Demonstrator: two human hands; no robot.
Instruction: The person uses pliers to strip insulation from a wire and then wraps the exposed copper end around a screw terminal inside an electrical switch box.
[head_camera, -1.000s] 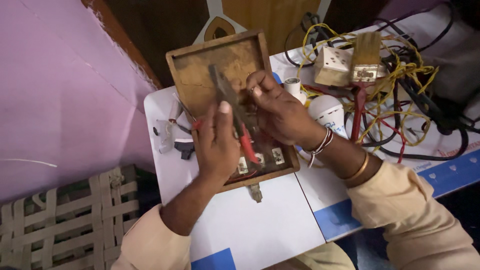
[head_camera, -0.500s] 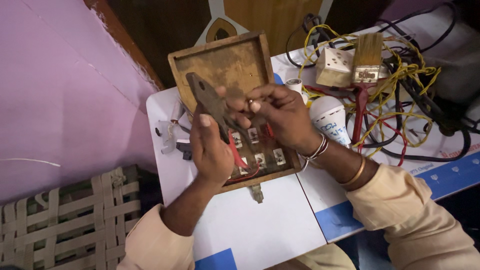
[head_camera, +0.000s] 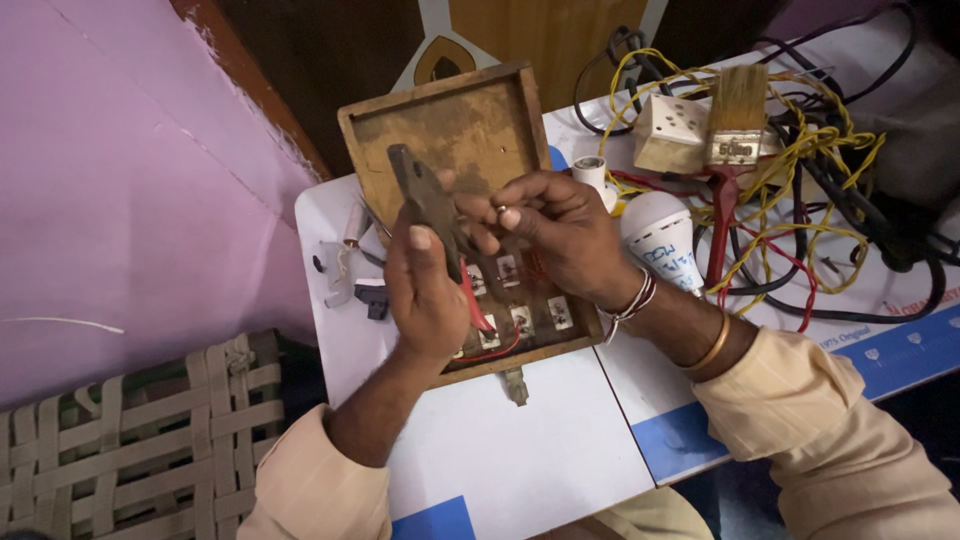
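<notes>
My left hand (head_camera: 428, 290) holds a dark flat switch plate (head_camera: 422, 197) lifted up at a tilt over an open wooden box (head_camera: 450, 130). Red wires (head_camera: 472, 305) run from the plate down into the box, where several small white switch backs (head_camera: 520, 320) show. My right hand (head_camera: 560, 235) is beside the plate, its fingertips pinching a tiny pale part against the plate's edge; what that part is cannot be made out.
A white bulb (head_camera: 660, 235), a white socket block (head_camera: 670, 132), a paintbrush (head_camera: 738, 120) and a tangle of yellow, red and black wires (head_camera: 810, 210) lie right of the box. Small metal bits (head_camera: 345, 265) sit left. A woven seat (head_camera: 130, 440) is below left.
My left hand has raised and turned the plate further up off the box. My right hand has followed it, its fingers staying at the plate's edge.
</notes>
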